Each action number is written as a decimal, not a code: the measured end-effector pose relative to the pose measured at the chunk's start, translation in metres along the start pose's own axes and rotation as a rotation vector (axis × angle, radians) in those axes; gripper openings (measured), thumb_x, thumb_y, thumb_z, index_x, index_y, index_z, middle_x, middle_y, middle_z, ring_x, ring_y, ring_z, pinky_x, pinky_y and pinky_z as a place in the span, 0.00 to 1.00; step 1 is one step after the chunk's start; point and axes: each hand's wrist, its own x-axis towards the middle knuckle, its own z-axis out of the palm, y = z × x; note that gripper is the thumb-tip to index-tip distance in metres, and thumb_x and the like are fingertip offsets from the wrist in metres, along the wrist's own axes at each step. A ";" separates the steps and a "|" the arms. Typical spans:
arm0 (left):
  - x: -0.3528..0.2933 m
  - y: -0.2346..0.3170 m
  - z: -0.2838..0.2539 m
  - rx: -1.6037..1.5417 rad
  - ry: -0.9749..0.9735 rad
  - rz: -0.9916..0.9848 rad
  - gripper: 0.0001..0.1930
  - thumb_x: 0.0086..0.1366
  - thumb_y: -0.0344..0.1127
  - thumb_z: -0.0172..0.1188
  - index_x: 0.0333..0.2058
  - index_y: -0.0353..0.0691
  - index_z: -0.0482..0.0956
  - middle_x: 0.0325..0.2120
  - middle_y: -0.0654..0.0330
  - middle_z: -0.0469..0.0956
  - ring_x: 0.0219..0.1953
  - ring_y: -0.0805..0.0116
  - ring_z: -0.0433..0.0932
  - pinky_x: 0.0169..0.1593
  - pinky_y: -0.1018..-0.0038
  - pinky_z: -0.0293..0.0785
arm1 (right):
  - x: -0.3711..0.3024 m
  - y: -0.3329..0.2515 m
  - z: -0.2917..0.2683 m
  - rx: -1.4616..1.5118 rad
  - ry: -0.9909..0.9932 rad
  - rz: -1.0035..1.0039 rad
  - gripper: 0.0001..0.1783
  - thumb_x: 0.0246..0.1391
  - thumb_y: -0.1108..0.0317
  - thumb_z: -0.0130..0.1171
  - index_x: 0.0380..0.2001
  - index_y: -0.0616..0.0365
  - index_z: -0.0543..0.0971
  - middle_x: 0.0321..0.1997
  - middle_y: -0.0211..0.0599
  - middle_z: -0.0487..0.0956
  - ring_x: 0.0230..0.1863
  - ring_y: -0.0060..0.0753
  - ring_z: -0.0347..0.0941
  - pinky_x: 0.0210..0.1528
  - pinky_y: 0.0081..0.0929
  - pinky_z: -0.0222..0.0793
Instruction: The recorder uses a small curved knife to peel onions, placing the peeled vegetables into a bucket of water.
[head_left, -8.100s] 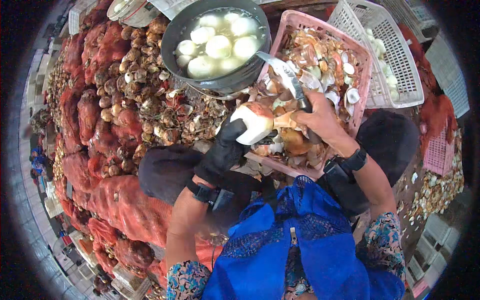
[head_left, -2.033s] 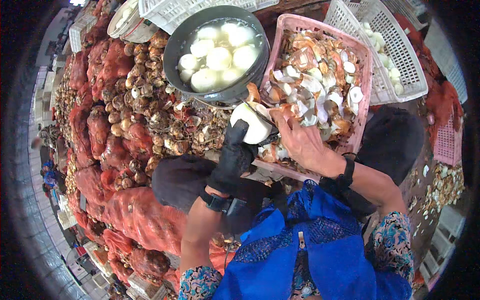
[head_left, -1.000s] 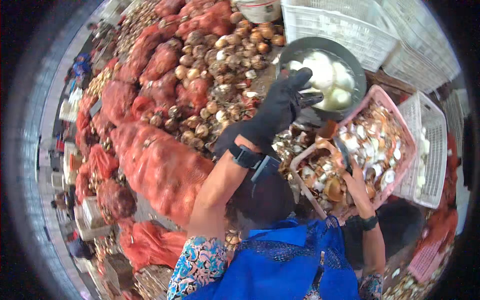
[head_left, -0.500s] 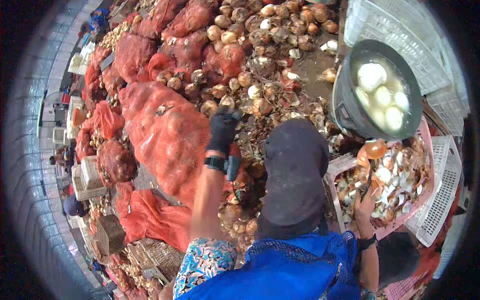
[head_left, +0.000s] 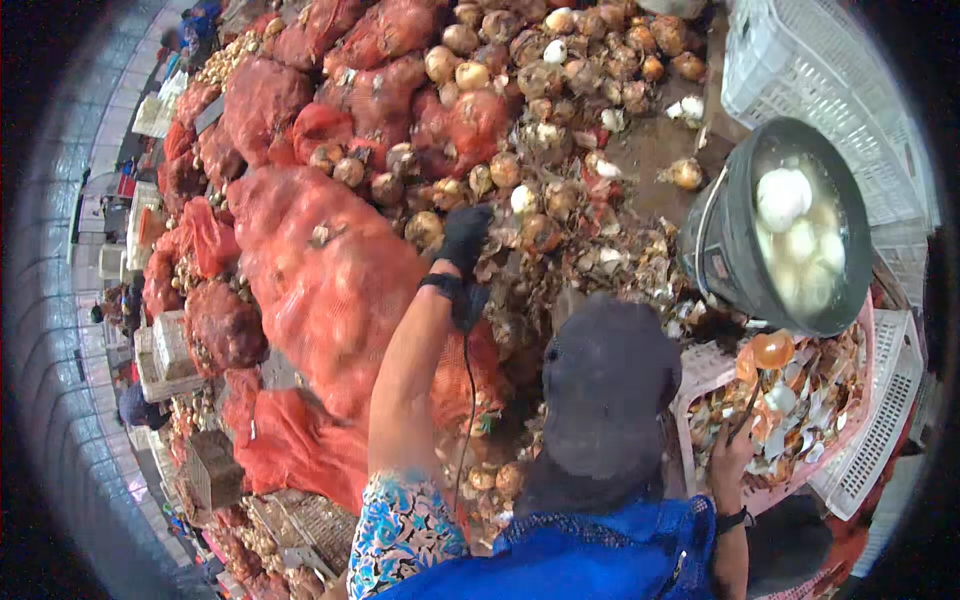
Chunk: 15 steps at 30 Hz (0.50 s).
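My left hand (head_left: 465, 241), in a black glove with a dark band at the wrist, reaches over a heap of unpeeled onions (head_left: 541, 232), beside a large red mesh sack (head_left: 318, 270) full of onions. Its fingers blend into the dark glove, so their pose is unclear. On the right, my bare right hand (head_left: 731, 455) is closed round a slim dark knife (head_left: 746, 408), held over a pink crate (head_left: 862, 395) of onion peelings. A shiny orange-brown onion (head_left: 773, 350) shows just beyond the knife tip, below the bucket; whether the knife touches it is unclear.
A dark bucket (head_left: 712, 235) of cloudy water holds several peeled white onions (head_left: 784, 196). White plastic crates (head_left: 815, 95) stand behind it. More red sacks (head_left: 265, 110) lie at the far left. A dark cap (head_left: 610, 375) hides part of the middle.
The bucket and crate appear lower and farther right, as the view has shifted. My left hand is slightly farther right over the onions. My right hand keeps hold of the knife.
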 end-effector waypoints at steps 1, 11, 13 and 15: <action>0.007 0.001 -0.003 0.013 -0.045 -0.043 0.09 0.43 0.32 0.63 0.28 0.43 0.80 0.23 0.52 0.78 0.26 0.48 0.76 0.29 0.55 0.70 | 0.000 0.003 -0.002 -0.040 0.049 -0.110 0.32 0.57 0.72 0.55 0.62 0.71 0.58 0.31 0.58 0.78 0.30 0.62 0.74 0.30 0.46 0.68; 0.108 -0.035 0.031 -0.394 0.180 -0.478 0.14 0.50 0.39 0.63 0.31 0.35 0.78 0.25 0.46 0.79 0.29 0.48 0.78 0.33 0.60 0.72 | -0.005 -0.015 -0.009 -0.027 -0.058 0.094 0.34 0.53 0.73 0.55 0.61 0.73 0.58 0.34 0.60 0.79 0.33 0.64 0.75 0.35 0.49 0.70; 0.127 -0.041 0.034 -0.297 -0.120 -0.396 0.15 0.50 0.42 0.64 0.29 0.36 0.78 0.24 0.45 0.78 0.30 0.49 0.79 0.34 0.58 0.73 | -0.004 -0.013 -0.009 -0.072 -0.089 0.158 0.37 0.53 0.70 0.56 0.63 0.73 0.55 0.37 0.63 0.78 0.37 0.65 0.75 0.38 0.48 0.71; 0.134 -0.024 0.048 -0.247 -0.091 -0.207 0.15 0.50 0.44 0.64 0.28 0.36 0.78 0.23 0.46 0.78 0.30 0.48 0.79 0.34 0.57 0.73 | -0.006 -0.006 -0.006 -0.097 -0.051 0.125 0.38 0.54 0.70 0.56 0.64 0.73 0.53 0.37 0.63 0.78 0.38 0.65 0.76 0.39 0.47 0.71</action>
